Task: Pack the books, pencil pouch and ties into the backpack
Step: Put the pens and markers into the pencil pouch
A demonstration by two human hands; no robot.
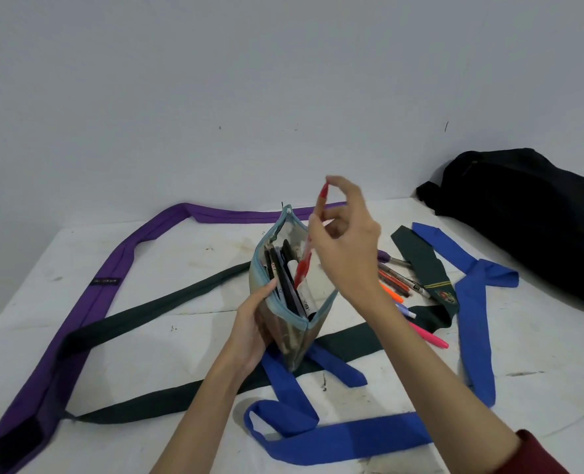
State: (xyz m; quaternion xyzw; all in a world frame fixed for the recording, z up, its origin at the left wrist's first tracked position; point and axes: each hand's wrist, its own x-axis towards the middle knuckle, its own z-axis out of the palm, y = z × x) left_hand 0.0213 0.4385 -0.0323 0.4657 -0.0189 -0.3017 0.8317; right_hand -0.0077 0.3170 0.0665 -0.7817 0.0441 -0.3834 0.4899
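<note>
Meanwhile, black backpack point(530, 217) lies far right on white table point(146, 336), apart from rest. Purple tie point(88, 295), green tie point(167, 299), blue tie point(472, 313) sprawl loose; limp, likely need folding, grab mid-length. Pencil pouch point(294, 292) upright at centre, mouth open; soft, light; best held by sides. L hand point(252, 323) grips pouch side. R hand point(345, 248) pinches red pen point(306, 258), tip inside pouch. More pens point(403, 285) beside it.

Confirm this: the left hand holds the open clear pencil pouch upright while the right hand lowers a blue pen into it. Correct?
Not quite: the head view shows a red pen, not blue. The left hand holds the open clear pencil pouch upright; the right hand pinches the pen.
</note>
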